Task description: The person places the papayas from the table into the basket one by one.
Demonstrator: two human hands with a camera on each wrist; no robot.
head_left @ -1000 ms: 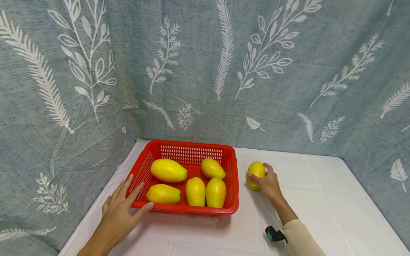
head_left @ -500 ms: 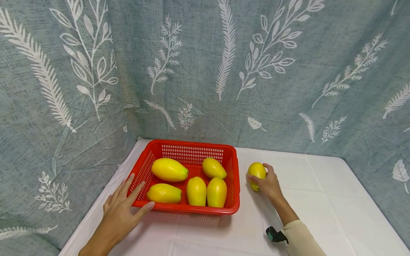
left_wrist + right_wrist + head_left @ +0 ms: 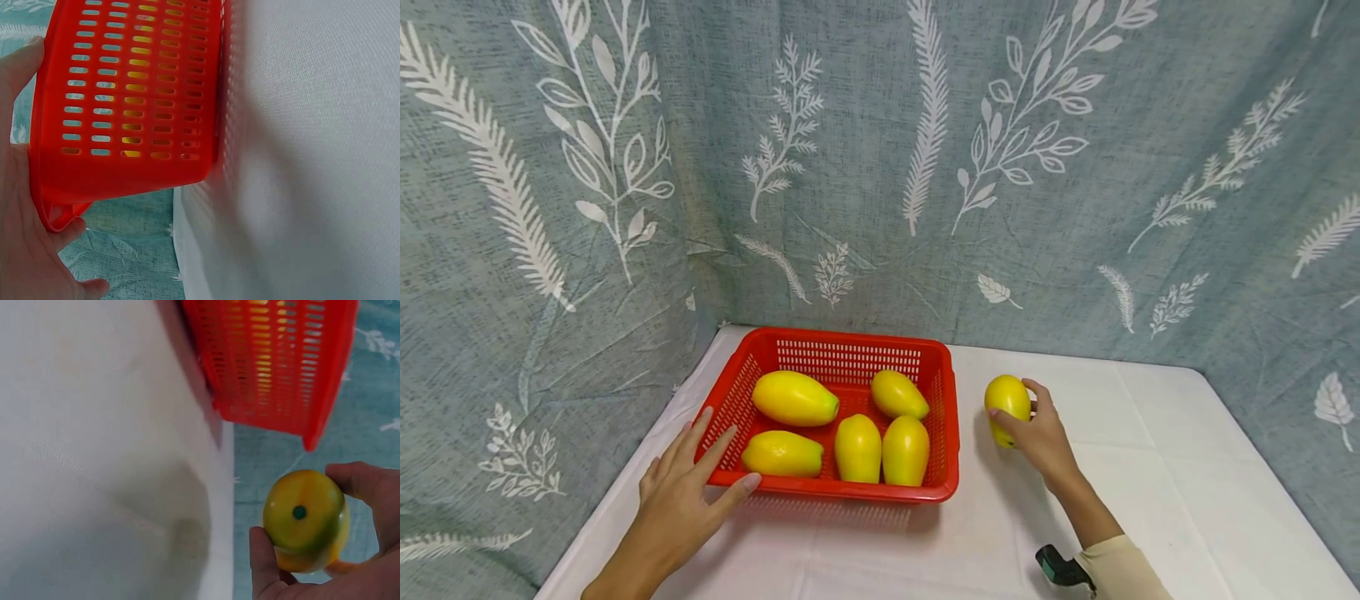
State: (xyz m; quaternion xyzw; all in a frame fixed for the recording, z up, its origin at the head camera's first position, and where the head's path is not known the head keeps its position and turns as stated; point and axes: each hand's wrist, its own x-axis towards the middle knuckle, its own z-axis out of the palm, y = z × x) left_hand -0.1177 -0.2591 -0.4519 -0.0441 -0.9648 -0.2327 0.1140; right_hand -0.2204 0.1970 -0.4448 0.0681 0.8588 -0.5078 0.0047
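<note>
A red plastic basket (image 3: pixel 951 433) with slotted walls sits on the white cloth, holding several yellow papayas (image 3: pixel 795 398). My left hand (image 3: pixel 673 508) rests on its near left corner, fingers spread and fairly straight across the rim. In the left wrist view, the thumb (image 3: pixel 22 65) touches the rim and other fingertips show past the corner. To the right of the basket, my right hand (image 3: pixel 1041 433) grips another yellow papaya (image 3: pixel 1007 398) between thumb and fingers. The right wrist view shows this papaya (image 3: pixel 300 512) end-on, a dark green spot at its tip, held off the cloth.
White cloth (image 3: pixel 1150 467) covers the table, its far edge close behind the basket. A blue-green curtain (image 3: pixel 865 167) with white leaf prints hangs at the back and both sides. A small black device (image 3: pixel 1060 567) sits at my right wrist.
My right hand has lifted the papaya slightly and shifted a little to the right with it. The left hand, the basket and the papayas inside have kept their places.
</note>
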